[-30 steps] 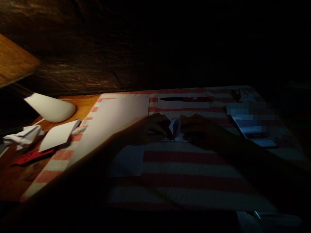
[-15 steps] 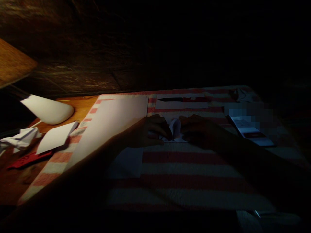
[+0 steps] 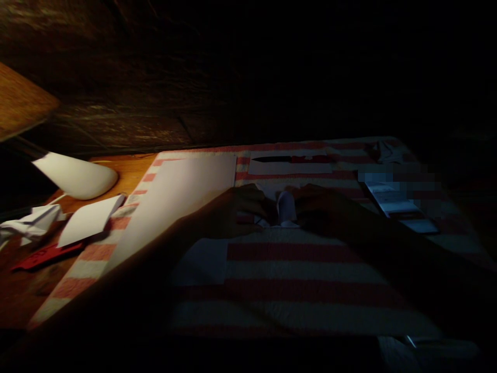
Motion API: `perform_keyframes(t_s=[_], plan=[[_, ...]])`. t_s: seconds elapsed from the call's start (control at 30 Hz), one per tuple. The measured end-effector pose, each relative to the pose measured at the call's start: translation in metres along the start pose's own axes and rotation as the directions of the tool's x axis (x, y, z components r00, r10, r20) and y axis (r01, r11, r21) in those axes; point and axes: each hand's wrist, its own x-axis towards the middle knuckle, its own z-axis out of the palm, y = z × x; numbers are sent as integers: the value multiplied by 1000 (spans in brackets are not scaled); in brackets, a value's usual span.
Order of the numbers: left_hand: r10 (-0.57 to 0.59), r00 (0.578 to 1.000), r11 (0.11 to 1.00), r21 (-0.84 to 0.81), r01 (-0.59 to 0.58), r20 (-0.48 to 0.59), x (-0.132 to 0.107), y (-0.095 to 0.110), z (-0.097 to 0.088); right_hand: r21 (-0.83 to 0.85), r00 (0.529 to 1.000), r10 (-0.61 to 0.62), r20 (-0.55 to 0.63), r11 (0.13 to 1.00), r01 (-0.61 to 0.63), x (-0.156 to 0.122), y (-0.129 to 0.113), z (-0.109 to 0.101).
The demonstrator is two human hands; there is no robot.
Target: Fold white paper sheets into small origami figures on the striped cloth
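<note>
In dim light my left hand [image 3: 243, 207] and my right hand [image 3: 316, 207] meet over a small white folded piece of paper [image 3: 286, 210] on a red and white striped cloth [image 3: 303, 269]. Both hands have their fingers closed on the paper's edges, left hand on its left side, right hand on its right. The raised flap of the paper stands between them. My forearms are dark shapes running back to the lower corners.
A large white sheet [image 3: 186, 181] lies left of the hands, a smaller one [image 3: 204, 261] under my left arm. A white lamp head [image 3: 75, 176], crumpled paper [image 3: 33, 220], a folded sheet [image 3: 91, 220] and a red card [image 3: 42, 255] are on the wooden tabletop at left. A knife-like dark tool [image 3: 289, 159] and a booklet [image 3: 396, 202] lie farther back.
The paper's raised flap has shifted slightly to the right and my right hand has closed in over it. My left hand stays in place.
</note>
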Motion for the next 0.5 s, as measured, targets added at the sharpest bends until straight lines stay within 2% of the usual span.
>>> perform_keyframes(t_s=[0.23,0.4,0.5], plan=[[-8,1000,996,85,7,8,-3,6,5,10,999,37,11,999,-37,2,-6,-2],[-12,1000,999,52,12,6,-2,3,7,33,997,62,-35,998,-61,1,-10,-1],[3,1000,1000,15,-3,0,0,4,6,78,987,133,-88,989,-127,2,-17,2]])
